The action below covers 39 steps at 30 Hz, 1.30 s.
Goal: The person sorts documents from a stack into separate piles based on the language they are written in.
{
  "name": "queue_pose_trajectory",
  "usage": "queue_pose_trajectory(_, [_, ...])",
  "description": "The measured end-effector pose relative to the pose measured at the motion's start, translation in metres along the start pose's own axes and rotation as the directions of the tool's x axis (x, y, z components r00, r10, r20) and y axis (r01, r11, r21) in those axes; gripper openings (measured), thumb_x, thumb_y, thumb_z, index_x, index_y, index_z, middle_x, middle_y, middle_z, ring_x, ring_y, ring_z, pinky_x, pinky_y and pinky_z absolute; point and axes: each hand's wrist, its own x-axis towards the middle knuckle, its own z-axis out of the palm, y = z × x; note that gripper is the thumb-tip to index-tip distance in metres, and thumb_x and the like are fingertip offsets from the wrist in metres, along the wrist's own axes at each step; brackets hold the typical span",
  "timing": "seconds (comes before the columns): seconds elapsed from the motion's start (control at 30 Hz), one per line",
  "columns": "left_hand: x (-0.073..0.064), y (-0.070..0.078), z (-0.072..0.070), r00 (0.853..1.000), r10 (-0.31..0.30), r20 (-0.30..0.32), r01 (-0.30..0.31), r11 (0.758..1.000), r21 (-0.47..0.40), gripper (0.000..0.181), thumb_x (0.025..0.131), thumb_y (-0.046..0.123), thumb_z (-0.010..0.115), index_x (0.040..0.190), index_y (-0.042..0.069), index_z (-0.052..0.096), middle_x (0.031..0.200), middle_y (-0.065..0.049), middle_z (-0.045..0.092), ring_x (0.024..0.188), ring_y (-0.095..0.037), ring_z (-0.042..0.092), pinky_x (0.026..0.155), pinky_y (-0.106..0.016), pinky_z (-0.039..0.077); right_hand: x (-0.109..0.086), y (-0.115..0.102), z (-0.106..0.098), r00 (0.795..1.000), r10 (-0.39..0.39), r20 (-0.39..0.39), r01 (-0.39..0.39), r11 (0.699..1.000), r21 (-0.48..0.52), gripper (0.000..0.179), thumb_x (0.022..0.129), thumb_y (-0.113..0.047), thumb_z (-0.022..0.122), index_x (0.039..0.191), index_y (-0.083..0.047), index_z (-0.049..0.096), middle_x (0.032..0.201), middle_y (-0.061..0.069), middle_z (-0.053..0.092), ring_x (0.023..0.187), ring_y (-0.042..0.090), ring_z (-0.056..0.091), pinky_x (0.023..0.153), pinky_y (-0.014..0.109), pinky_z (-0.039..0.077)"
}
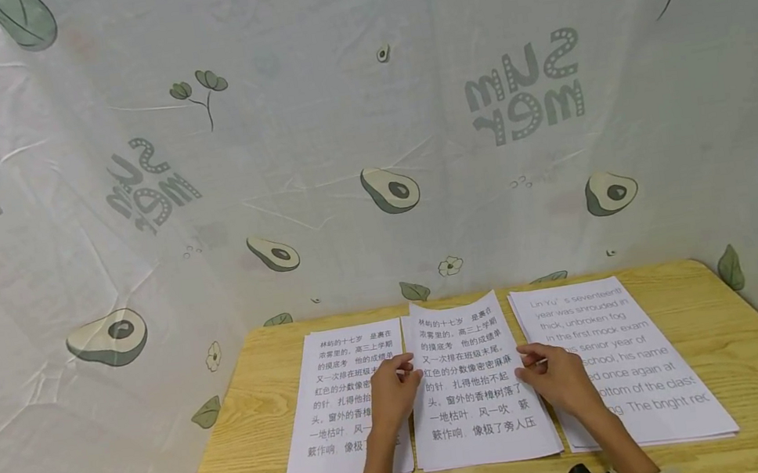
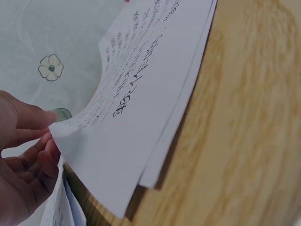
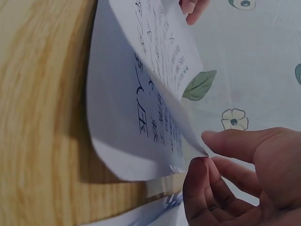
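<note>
A printed sheet of paper (image 1: 479, 445) with Chinese text sits in the middle of the table, its sides curving upward. My left hand (image 1: 393, 394) pinches its left edge between thumb and fingers. On the opposite edge, the thumb and fingertips of my right hand (image 1: 565, 378) grip the paper. In the left wrist view the raised sheet (image 2: 113, 150) bends up toward the left hand, with more paper beneath it. The right wrist view shows the sheet's edge folding up (image 3: 113, 108) at the right fingertips.
To the left lies a stack of sheets (image 1: 339, 466) with the same Chinese text. A stack with English text (image 1: 657, 423) lies on the right. All rest on a wooden table (image 1: 739, 334); a cloth printed with avocados (image 1: 310, 134) hangs behind.
</note>
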Motion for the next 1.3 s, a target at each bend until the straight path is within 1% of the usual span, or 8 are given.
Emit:
queue_pose_trajectory(0.2, [0.000,0.002,0.000,1.000,0.015,-0.009,-0.015,1.000,-0.016,0.036,0.091,0.000,0.078,0.126,0.005,0.077,0.100,-0.004,0.074,0.084,-0.009,0.065,0.071,-0.021,0.054,-0.001,-0.002,0.002,1.000,-0.010,-0.019,0.010,1.000,0.012,0.040,0.093,-0.005,0.077,0.130,0.008,0.071,0.104,0.012,0.076,0.088,0.017,0.069,0.072,0.021,0.052])
queue_pose_trajectory(0.4, [0.001,0.004,0.000,1.000,-0.001,-0.030,0.001,1.000,-0.018,0.036,0.090,-0.004,0.076,0.125,0.007,0.077,0.101,-0.003,0.075,0.087,-0.010,0.068,0.073,-0.020,0.055,0.000,-0.004,0.000,0.999,-0.006,-0.034,0.006,1.000,-0.003,0.037,0.093,-0.004,0.076,0.128,0.007,0.072,0.103,0.010,0.077,0.088,0.016,0.070,0.074,0.021,0.052])
queue_pose_trajectory(0.63, [0.002,0.004,-0.003,0.999,0.007,-0.048,-0.009,0.998,-0.055,0.036,0.090,-0.006,0.074,0.123,0.005,0.078,0.102,-0.006,0.076,0.088,-0.013,0.071,0.077,-0.022,0.058,0.001,-0.006,-0.002,0.999,0.000,-0.036,0.001,1.000,0.014,0.034,0.094,-0.005,0.075,0.127,0.004,0.074,0.105,0.011,0.077,0.089,0.017,0.070,0.074,0.022,0.053])
queue_pose_trajectory(0.8, [0.004,0.003,-0.006,0.998,-0.003,-0.061,0.000,0.998,-0.063,0.035,0.090,-0.005,0.075,0.123,0.007,0.078,0.102,-0.005,0.076,0.089,-0.012,0.070,0.077,-0.020,0.058,0.001,-0.006,-0.003,0.999,0.002,-0.037,-0.001,0.999,0.036,0.034,0.094,-0.005,0.074,0.127,0.002,0.075,0.105,0.010,0.077,0.090,0.016,0.070,0.074,0.021,0.053])
queue_pose_trajectory(0.97, [0.003,0.003,-0.009,0.999,-0.025,-0.047,0.019,0.994,-0.105,0.036,0.090,-0.004,0.076,0.124,0.007,0.078,0.104,-0.005,0.076,0.088,-0.012,0.068,0.075,-0.019,0.056,0.001,-0.007,-0.005,0.999,0.026,-0.028,-0.024,0.996,0.089,0.035,0.095,-0.006,0.074,0.130,-0.001,0.074,0.111,0.011,0.077,0.095,0.018,0.070,0.076,0.020,0.053])
queue_pose_trajectory(1.07, [0.002,0.002,-0.013,0.998,-0.048,-0.044,0.042,0.991,-0.124,0.037,0.090,-0.003,0.076,0.125,0.008,0.078,0.105,-0.004,0.076,0.088,-0.011,0.068,0.074,-0.019,0.056,0.001,-0.008,-0.004,0.999,0.053,0.001,-0.053,0.990,0.134,0.037,0.097,-0.008,0.073,0.133,-0.001,0.073,0.115,0.013,0.076,0.096,0.016,0.070,0.073,0.021,0.055])
queue_pose_trajectory(1.17, [0.001,-0.002,-0.019,0.997,-0.065,-0.045,0.059,0.989,-0.135,0.037,0.091,-0.003,0.076,0.126,0.008,0.077,0.107,-0.005,0.076,0.090,-0.012,0.068,0.074,-0.019,0.056,0.000,-0.010,-0.002,0.996,0.085,0.034,-0.090,0.978,0.189,0.039,0.098,-0.009,0.072,0.136,0.000,0.070,0.118,0.015,0.074,0.095,0.013,0.070,0.071,0.023,0.058])
queue_pose_trajectory(1.3, [0.002,-0.008,-0.028,0.996,-0.081,-0.043,0.075,0.988,-0.138,0.036,0.092,-0.003,0.076,0.126,0.008,0.077,0.109,-0.006,0.076,0.092,-0.013,0.068,0.076,-0.020,0.057,0.000,-0.015,0.002,0.993,0.098,0.061,-0.111,0.958,0.263,0.041,0.098,-0.007,0.072,0.138,0.003,0.067,0.120,0.019,0.072,0.093,0.012,0.071,0.071,0.024,0.061])
